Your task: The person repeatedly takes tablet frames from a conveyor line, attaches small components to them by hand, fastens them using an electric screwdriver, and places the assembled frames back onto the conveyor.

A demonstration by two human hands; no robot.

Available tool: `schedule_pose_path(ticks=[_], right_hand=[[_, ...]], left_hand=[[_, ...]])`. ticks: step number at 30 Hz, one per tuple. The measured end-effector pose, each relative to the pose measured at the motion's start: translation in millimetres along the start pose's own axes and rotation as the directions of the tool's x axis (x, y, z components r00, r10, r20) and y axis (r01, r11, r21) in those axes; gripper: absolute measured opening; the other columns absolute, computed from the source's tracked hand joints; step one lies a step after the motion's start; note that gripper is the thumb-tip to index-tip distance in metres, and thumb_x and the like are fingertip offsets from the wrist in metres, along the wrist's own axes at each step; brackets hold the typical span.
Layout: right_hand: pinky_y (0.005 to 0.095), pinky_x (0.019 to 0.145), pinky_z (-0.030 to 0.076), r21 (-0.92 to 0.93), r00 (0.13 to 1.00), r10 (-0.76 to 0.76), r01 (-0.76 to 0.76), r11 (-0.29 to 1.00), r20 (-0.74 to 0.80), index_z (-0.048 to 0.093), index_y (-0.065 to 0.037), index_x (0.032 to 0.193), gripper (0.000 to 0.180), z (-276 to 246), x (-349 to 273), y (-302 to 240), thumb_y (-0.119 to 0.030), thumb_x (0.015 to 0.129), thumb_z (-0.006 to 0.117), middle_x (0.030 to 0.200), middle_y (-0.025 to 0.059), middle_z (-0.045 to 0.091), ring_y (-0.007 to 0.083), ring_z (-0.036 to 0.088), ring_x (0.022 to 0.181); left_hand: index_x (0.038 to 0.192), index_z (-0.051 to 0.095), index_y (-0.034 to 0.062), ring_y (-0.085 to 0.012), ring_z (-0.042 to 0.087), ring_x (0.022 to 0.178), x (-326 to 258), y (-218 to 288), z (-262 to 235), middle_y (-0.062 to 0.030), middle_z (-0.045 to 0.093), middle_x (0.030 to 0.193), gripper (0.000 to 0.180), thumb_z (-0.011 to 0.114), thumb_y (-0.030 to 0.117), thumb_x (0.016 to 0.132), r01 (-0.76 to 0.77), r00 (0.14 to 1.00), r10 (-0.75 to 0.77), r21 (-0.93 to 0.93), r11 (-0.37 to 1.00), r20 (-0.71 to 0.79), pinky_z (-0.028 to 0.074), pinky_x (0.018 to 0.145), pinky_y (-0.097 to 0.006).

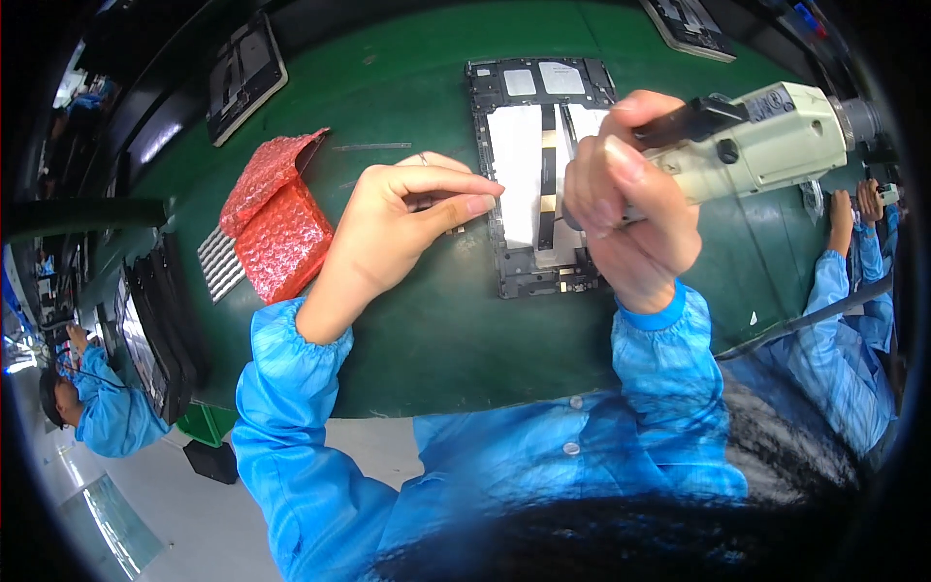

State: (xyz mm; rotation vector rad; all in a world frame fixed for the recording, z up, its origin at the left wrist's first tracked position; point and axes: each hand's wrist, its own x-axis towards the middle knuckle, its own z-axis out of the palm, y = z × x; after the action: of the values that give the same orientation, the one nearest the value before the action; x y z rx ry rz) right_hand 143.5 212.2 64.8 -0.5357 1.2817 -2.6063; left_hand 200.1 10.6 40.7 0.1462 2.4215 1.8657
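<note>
In front of me on the green table lies an opened tablet [516,199], its black frame holding pale battery panels and a dark ribbon strip down the middle. At its left edge my left hand [412,209] has thumb and forefinger pinched together; whatever is between the tips is too small to make out. Small bits lie just below those fingers. My right hand [635,189] is wrapped round a pale green electric screwdriver [766,141] with a black lever. The tool lies tilted over the tablet's right side, its tip hidden by my fingers.
Left of my left hand sits a red bubble-wrap pouch [281,238] beside a ridged white tray [222,264]. Other tablets stand at the far left [247,78] and far right [690,27]. Dark panels [160,320] are stacked at the left edge. Co-workers in blue sit at both sides.
</note>
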Motion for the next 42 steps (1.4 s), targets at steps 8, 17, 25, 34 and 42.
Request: schedule_pose_path(ticks=[8,17,25,34,42], right_hand=[[0.0253,0.046,0.030,-0.158,0.992,0.038,-0.019,0.987,0.116,0.049,-0.004,0.121,0.029,-1,0,7,-0.008,0.092,0.052,0.064,0.0015,0.041,0.0092,0.037,0.050],[0.0249,0.046,0.031,-0.116,0.968,-0.067,0.097,0.988,0.240,0.045,-0.005,0.129,0.035,-9,5,6,-0.009,0.095,0.047,0.065,0.0016,0.042,0.0093,0.038,0.051],[0.0257,0.045,0.031,-0.306,0.997,0.064,-0.047,0.951,0.045,0.046,-0.008,0.125,0.029,11,-1,8,-0.007,0.096,0.048,0.064,0.0022,0.040,0.0099,0.038,0.050],[0.0264,0.040,0.031,-0.342,0.998,0.012,0.010,0.940,0.062,0.050,-0.008,0.120,0.029,24,2,38,0.000,0.092,0.054,0.065,0.0033,0.043,0.0111,0.039,0.045],[0.0264,0.040,0.031,-0.360,0.999,0.047,-0.039,0.932,0.013,0.052,-0.011,0.116,0.028,25,0,43,0.000,0.091,0.058,0.065,0.0033,0.045,0.0119,0.039,0.045]], left_hand=[[0.100,0.074,-0.0041,-0.0112,0.065,0.086,-12,-13,19,-0.0059,0.069,0.093,0.018,0.072,-0.007,0.083,0.203,0.978,-0.210,-0.322,0.925,0.012,0.052,0.078,-0.021],[0.097,0.076,-0.0017,-0.0080,0.059,0.076,-8,-12,18,-0.0036,0.066,0.091,0.016,0.076,0.001,0.081,0.206,0.979,-0.206,-0.001,0.979,0.001,0.045,0.069,-0.021],[0.109,0.063,-0.0023,-0.0117,0.066,0.085,-6,-5,18,-0.0058,0.061,0.094,0.032,0.076,-0.003,0.080,0.296,0.955,-0.294,-0.117,0.948,0.035,0.054,0.069,-0.022],[0.106,0.053,-0.0018,-0.0155,0.065,0.084,-3,-21,16,-0.0088,0.060,0.096,0.036,0.075,-0.003,0.077,0.361,0.932,-0.342,-0.280,0.889,0.117,0.057,0.070,-0.026],[0.104,0.054,-0.0028,-0.0140,0.063,0.083,-4,-28,15,-0.0089,0.060,0.096,0.036,0.077,0.000,0.077,0.331,0.944,-0.313,-0.309,0.891,0.107,0.056,0.073,-0.026]])
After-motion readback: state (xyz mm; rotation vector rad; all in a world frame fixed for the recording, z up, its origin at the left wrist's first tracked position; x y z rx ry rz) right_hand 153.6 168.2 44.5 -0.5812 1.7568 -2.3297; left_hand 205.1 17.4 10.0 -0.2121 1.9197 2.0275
